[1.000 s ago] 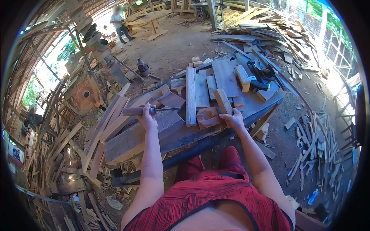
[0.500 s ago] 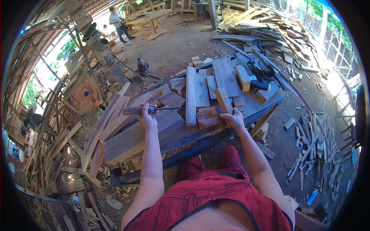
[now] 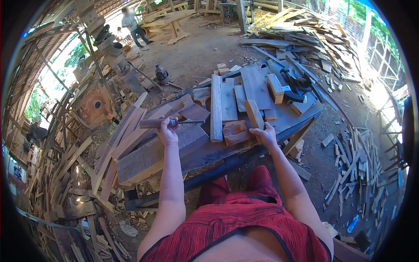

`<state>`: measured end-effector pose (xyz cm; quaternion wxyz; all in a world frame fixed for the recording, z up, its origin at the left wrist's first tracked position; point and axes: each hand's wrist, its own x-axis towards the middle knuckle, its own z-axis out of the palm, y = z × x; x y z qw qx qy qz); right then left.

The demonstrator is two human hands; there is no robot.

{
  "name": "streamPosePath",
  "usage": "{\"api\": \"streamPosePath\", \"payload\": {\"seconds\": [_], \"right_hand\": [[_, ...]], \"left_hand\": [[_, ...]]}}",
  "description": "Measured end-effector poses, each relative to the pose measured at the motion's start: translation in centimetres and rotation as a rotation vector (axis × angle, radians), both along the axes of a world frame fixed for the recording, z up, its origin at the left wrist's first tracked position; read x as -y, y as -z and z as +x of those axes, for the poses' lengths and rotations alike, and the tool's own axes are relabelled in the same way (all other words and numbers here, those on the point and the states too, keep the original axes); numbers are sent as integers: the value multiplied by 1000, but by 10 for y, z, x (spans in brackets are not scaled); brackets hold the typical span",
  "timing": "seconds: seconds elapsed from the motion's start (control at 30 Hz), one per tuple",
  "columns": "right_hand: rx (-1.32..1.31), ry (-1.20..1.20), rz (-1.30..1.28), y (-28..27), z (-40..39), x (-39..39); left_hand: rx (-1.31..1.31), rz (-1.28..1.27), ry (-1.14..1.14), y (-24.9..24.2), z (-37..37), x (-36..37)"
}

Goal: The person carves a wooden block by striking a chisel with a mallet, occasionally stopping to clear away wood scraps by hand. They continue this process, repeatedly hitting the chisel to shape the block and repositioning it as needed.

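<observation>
My left hand [image 3: 167, 132] is closed around a chisel [image 3: 150, 124]. Its wooden handle sticks out to the left and its thin dark blade points right, held level above the bench. In my right hand [image 3: 266, 133] is the lower end of a rectangular wooden block [image 3: 252, 112], tilted with its top leaning left. Just left of that hand, a reddish-brown wood piece with a hollow in it [image 3: 236, 132] lies on the workbench [image 3: 192, 160]. Below the chisel rests a thick timber beam [image 3: 144, 162].
Several boards [image 3: 255, 87] cover the bench's far side, near a brush [image 3: 202, 94] and a black-and-blue tool [image 3: 295, 95]. Scrap piles lie left and right [image 3: 364, 163]. A round fan-like guard [image 3: 97, 105] stands left. A person [image 3: 133, 27] stands at the back.
Both hands keep their grips, with hardly any movement. In the background, the person's arm and stance have shifted slightly.
</observation>
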<state>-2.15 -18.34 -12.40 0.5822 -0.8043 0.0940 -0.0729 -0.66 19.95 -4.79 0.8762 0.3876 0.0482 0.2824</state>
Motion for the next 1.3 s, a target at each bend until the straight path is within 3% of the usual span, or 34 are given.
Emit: {"api": "streamPosePath", "payload": {"seconds": [1.3], "right_hand": [[13,-7,100,-11,-8,-1]], "left_hand": [[-32,23,2,-3,-1,2]]}}
